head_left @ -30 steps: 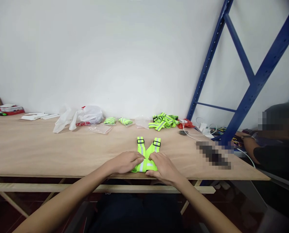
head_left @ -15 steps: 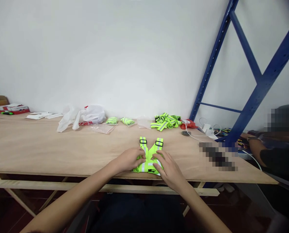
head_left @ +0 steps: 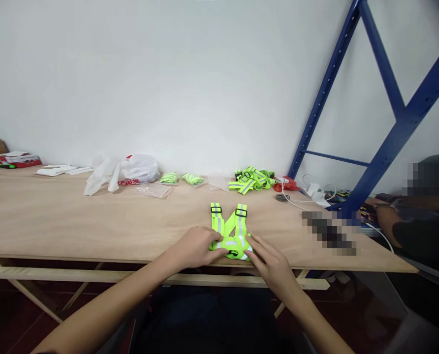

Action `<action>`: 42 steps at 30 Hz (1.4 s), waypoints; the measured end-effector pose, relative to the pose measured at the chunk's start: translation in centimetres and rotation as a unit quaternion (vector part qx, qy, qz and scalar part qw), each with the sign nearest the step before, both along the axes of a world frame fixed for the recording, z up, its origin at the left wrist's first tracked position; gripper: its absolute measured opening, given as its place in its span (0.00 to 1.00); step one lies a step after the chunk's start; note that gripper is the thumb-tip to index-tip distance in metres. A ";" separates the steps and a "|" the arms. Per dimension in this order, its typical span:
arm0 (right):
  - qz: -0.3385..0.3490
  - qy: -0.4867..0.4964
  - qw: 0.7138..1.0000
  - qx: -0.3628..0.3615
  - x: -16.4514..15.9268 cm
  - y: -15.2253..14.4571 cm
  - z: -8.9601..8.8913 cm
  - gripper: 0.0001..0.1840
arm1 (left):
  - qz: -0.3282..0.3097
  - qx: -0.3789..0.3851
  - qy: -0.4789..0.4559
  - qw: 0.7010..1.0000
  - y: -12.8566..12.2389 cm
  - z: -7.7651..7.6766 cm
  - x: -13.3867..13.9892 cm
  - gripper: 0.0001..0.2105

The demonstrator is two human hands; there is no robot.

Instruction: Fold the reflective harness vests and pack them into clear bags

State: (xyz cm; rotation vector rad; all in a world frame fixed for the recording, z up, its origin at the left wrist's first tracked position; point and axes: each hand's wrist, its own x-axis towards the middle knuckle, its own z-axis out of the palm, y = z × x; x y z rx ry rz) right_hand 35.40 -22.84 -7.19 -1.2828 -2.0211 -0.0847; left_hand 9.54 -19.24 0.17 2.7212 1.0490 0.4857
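A neon-yellow reflective vest [head_left: 230, 242] made of straps lies near the front edge of the wooden table. Its two shoulder straps point away from me, each with a black buckle, and its lower part is folded together. My left hand [head_left: 201, 248] is closed on the lower left side, thumb below and fingers above. At the lower right side, my right hand [head_left: 273, 260] grips the edge of the vest with thumb and fingertips. What lies beneath my fingers is hidden.
Toward the wall lie a heap of similar reflective straps [head_left: 252, 180], two bagged vests [head_left: 192, 179], clear plastic bags [head_left: 156, 190] and a white carrier bag [head_left: 140, 169]. A cable [head_left: 288, 196] and a blue rack post [head_left: 325, 91] stand to the right, where another person's arm [head_left: 387, 219] shows.
The vest's lower part has become more compact and folded inward. My hands have shifted slightly, the right one a little outward, and the shoulder straps lie straighter. The whole view has tilted slightly.
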 end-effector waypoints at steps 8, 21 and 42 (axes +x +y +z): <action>0.072 -0.056 0.990 -0.104 -0.4 0.3 1.1 0.28 | 0.007 -0.042 -0.058 0.997 -0.1 -1.3 -0.5 0.20; 0.075 -0.146 0.977 -0.139 -1.3 0.3 3.2 0.43 | 0.003 -0.036 -0.058 0.998 -0.4 -2.0 -0.7 0.25; 0.136 0.023 0.986 -0.092 -2.8 2.7 3.9 0.13 | -0.016 -0.081 -0.067 0.994 2.1 1.7 -0.9 0.17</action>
